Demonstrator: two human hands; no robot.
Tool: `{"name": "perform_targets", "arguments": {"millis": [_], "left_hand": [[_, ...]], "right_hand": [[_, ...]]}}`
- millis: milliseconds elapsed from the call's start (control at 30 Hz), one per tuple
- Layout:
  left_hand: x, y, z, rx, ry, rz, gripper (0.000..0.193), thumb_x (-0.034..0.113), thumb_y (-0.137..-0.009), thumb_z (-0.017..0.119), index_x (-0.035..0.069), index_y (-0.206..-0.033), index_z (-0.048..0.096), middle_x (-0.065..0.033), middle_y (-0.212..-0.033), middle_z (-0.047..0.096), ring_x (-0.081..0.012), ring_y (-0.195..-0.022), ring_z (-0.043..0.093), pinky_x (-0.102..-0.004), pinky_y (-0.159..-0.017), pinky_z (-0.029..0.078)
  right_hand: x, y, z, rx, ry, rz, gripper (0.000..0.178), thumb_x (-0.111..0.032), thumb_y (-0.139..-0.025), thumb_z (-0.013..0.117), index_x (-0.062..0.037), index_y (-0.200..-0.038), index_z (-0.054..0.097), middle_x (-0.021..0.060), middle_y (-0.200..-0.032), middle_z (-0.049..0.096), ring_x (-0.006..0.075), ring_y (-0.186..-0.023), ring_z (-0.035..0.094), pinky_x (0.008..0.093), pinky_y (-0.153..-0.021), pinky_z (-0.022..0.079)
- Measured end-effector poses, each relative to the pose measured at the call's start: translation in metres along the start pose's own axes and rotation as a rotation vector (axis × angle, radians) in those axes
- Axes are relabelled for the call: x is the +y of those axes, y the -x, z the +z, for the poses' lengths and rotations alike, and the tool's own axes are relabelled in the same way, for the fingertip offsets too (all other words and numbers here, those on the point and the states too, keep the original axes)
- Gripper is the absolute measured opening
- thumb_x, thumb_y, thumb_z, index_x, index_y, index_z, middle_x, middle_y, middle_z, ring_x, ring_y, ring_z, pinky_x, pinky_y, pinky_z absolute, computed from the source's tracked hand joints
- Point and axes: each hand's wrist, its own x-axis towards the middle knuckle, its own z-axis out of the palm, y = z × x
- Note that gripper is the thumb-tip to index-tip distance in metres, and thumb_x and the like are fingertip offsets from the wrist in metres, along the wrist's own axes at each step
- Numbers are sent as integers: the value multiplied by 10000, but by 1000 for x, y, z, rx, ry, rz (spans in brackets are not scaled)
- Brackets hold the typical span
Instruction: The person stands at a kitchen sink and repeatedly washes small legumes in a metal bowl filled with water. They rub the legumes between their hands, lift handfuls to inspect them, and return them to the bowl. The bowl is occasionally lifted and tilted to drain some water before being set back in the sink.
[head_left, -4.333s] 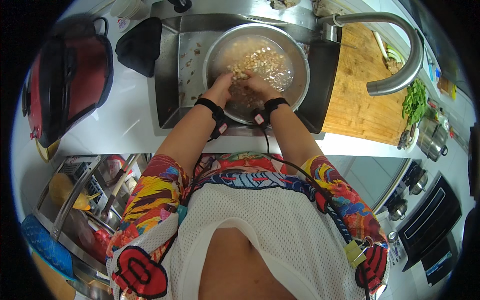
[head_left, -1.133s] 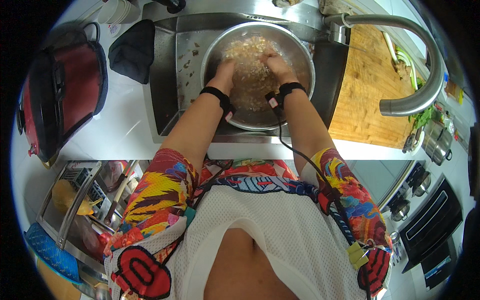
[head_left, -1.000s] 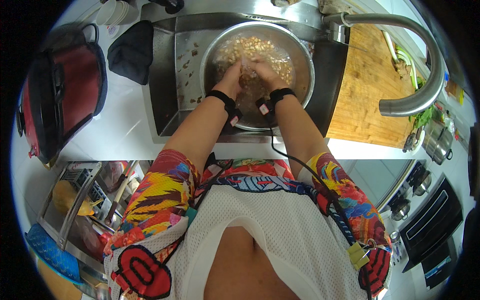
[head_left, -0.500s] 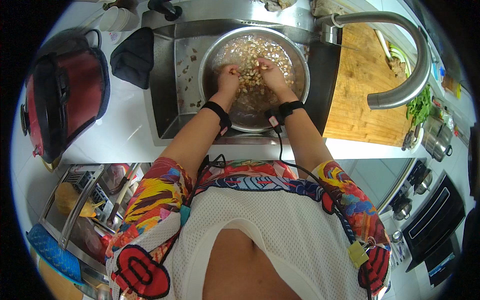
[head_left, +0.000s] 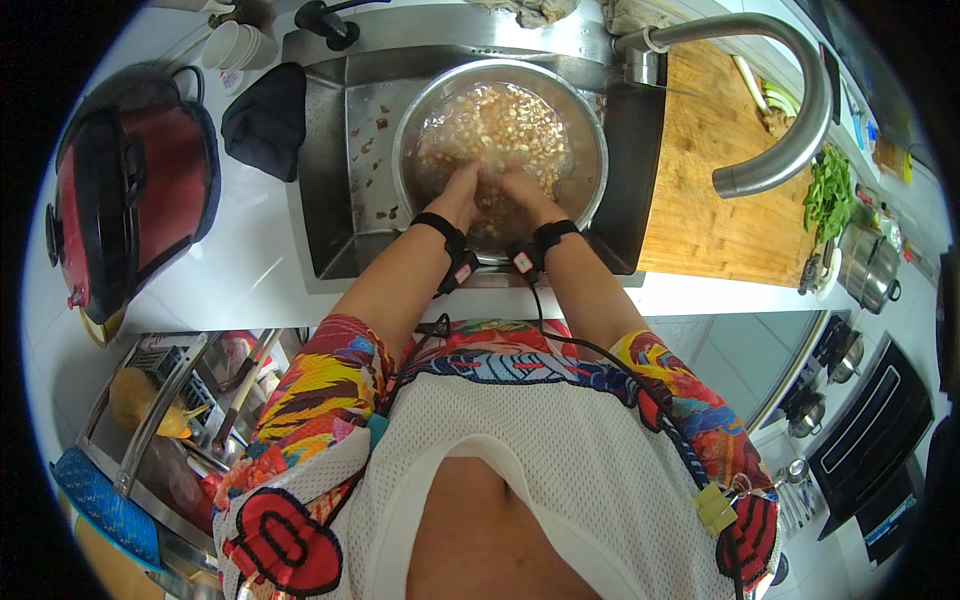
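Observation:
A round steel basin [head_left: 590, 200] sits in the sink, holding cloudy brownish water and a heap of pale, peanut-like kernels [head_left: 505, 120]. Both of my hands are in the near half of the basin, close together. My left hand [head_left: 462, 190] reaches down into the water, its fingertips under the surface among the kernels. Beside it, my right hand [head_left: 525, 197] is sunk in the same way, blurred at the fingers. Murky water hides whether either hand grips any kernels.
The metal sink [head_left: 375, 100] has brown scraps on its floor left of the basin. A curved faucet [head_left: 790, 150] arches over a wooden cutting board [head_left: 725, 200] with greens [head_left: 828, 190] at its right. A red cooker [head_left: 165, 190] and black cloth [head_left: 265, 120] are at left.
Both hands have moved nearer to me and closer together, going deeper into the water. The kernels, seen between the hands before, now lie mostly beyond them.

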Motion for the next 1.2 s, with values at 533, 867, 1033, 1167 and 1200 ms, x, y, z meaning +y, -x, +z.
{"name": "perform_targets", "arguments": {"millis": [533, 867, 1033, 1167, 1200], "left_hand": [[34, 69, 0, 53, -556, 765, 582, 300, -831, 608, 130, -1341, 384, -146, -1368, 353, -261, -1228, 380, -343, -980, 328], [28, 65, 3, 47, -778, 669, 698, 451, -810, 576, 164, -1386, 306, -191, -1411, 268, -316, -1312, 254, -388, -1051, 229], [34, 80, -5, -216, -19, 498, 521, 382, -938, 338, 17, -1308, 377, -146, -1298, 457, -235, -1206, 426, -335, -1022, 287], [45, 86, -9, -414, 231, 423, 498, 353, -957, 290, -11, -1284, 381, -164, -1292, 456, -253, -1196, 433, -350, -1017, 320], [47, 86, -8, -434, 288, 398, 499, 351, -958, 289, -18, -1282, 377, -170, -1295, 451, -260, -1196, 433, -357, -1016, 328]], "right_hand": [[-78, 68, 13, 154, 822, -401, 285, -192, -906, 513, -68, -1158, 560, 121, -1139, 571, 203, -1011, 553, 298, -850, 437], [-69, 56, -9, 295, 714, -478, 385, -224, -906, 502, -9, -1225, 478, 145, -1244, 499, 241, -1109, 495, 311, -939, 380], [-95, 76, -7, -123, -409, -203, 580, -469, -943, 283, 0, -1256, 419, 162, -1307, 440, 245, -1194, 439, 361, -978, 354], [-106, 86, 4, -181, -556, -198, 632, -506, -932, 237, 5, -1271, 388, 156, -1304, 448, 250, -1196, 436, 372, -985, 338], [-107, 87, 6, -198, -580, -193, 625, -499, -932, 248, 9, -1266, 392, 164, -1315, 431, 264, -1208, 423, 383, -996, 332]]}}
